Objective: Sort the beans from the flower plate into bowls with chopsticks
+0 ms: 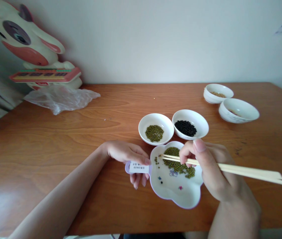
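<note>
Lilac edges the white, flower-shaped dish [189,196], which lies on the brown tabletop [43,136] at the near edge, its handle [128,168] pointing to 9 o'clock. The left hand [128,155] has that handle in a narrow grip, thumb on top beside a white label [139,167] and fingers below.

The right hand [213,177], at the dish's 3 o'clock side, closes its grip around a pair of pale chopsticks [250,172]. Their thick ends point just past 3 o'clock from the hand; their tips are close together over the dish's 10 o'clock side, and whether they pinch a bean cannot be told. Green beans [174,152] are heaped from about 12 toward 3 o'clock in the dish, with a few loose ones near the tips. A small dark spot [161,182] shows toward 8 o'clock.

Just beyond the dish, at 11 o'clock, a white bowl [166,124] holds more green beans; next to it, between 12 and 1, another bowl [202,123] holds black beans [185,128]. Two further bowls stand beyond, one [207,97] at 1 o'clock, the other [249,114] near 2. Well away at 10 o'clock, a clear plastic bag [64,99] lies before a cow-shaped toy [37,59].
</note>
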The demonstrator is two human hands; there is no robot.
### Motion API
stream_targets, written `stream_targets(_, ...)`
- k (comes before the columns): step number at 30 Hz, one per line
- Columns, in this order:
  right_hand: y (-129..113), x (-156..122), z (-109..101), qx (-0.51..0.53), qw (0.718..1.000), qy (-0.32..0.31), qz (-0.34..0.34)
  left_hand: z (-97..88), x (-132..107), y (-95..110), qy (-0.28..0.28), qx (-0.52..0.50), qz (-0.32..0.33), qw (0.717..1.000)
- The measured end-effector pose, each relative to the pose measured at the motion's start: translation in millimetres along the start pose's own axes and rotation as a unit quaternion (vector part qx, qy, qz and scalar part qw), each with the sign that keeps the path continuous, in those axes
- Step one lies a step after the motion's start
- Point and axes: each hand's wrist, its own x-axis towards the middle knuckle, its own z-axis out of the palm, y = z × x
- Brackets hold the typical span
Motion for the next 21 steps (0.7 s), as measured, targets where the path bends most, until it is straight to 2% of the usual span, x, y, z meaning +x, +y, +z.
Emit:
stream_targets(7,0,-2,-3,0.022,0.999,0.024,-0.027,-1.0,-1,1,-0.009,0.001,-0.002,1.0)
stream_targets(11,5,-5,-1,0.09,0.984,0.126,-0.089,-1.9,0,-2,-0.009,-0.004,-0.003,1.0)
stream_targets(15,9,-4,0,0.089,0.963,0.223,-0.124,-1.0,0,-2,-0.005,-0.012,-0.001,1.0)
stream_targets(18,11,-1,2,0.077,0.96,0.256,-0.083,-0.3,-1,-1,-0.003,-0.016,-0.003,1.0)
stream_targets(21,10,2,5,0.081,0.962,0.259,-0.027,-0.3,-1,0,-0.002,-0.017,-0.005,1.0)
